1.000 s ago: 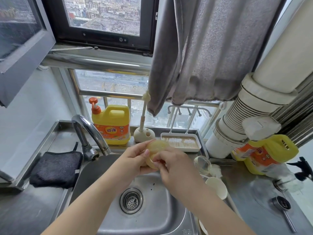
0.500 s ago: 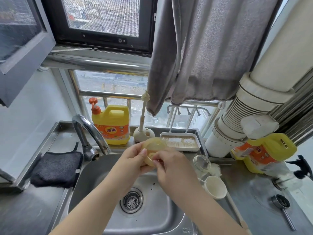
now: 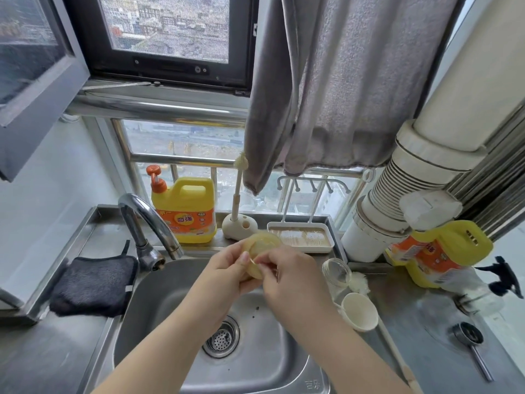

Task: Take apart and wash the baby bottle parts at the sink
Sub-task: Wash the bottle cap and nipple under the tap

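Head view: translucent yellowish round silicone bottle part (image 3: 262,245) up over steel sink (image 3: 159,297), gripped by left hand (image 3: 227,273), rim pinched by right hand (image 3: 292,280), 2 hands touching.

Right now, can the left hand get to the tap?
Probably not yet: the left hand and right hand both hold the yellow bottle part. The path to the tap looks clear.

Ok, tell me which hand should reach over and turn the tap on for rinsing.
Left, probably. The left hand is nearer the faucet, which stands at the sink's left rim. The right hand would cross over. Both now grip the yellowish bottle part.
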`<move>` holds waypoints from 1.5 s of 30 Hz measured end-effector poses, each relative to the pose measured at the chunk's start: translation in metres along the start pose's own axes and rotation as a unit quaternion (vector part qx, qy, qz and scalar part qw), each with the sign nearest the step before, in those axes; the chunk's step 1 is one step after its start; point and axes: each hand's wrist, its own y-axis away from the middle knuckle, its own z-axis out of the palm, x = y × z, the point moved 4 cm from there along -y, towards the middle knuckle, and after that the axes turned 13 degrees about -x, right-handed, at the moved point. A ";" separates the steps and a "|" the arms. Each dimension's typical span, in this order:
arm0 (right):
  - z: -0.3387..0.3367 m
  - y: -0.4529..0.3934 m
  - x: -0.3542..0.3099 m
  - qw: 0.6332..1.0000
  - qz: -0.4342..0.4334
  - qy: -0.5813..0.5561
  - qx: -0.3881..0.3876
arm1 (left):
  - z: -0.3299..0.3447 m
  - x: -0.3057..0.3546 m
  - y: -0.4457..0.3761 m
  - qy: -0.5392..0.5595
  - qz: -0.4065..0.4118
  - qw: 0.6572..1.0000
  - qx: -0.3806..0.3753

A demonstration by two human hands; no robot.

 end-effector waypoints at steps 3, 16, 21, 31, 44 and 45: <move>-0.001 0.001 -0.002 0.998 -0.042 0.023 -0.029 | -0.006 0.002 0.000 0.002 0.001 1.000 0.013; -0.004 -0.002 -0.006 1.000 -0.013 0.008 -0.016 | -0.011 0.010 -0.004 -0.099 0.031 0.992 0.068; -0.005 -0.002 -0.006 0.980 -0.035 0.193 -0.026 | -0.013 0.010 -0.001 -0.187 0.023 0.978 0.090; -0.020 0.000 0.006 0.989 0.008 0.142 -0.040 | -0.009 0.018 0.000 -0.336 0.041 0.932 0.134; -0.014 0.000 0.005 0.987 0.064 0.138 -0.052 | 0.003 0.017 0.007 -0.391 0.057 0.906 0.150; -0.009 0.000 0.004 0.986 0.057 0.141 -0.068 | 0.003 0.015 0.007 -0.390 0.051 0.907 0.148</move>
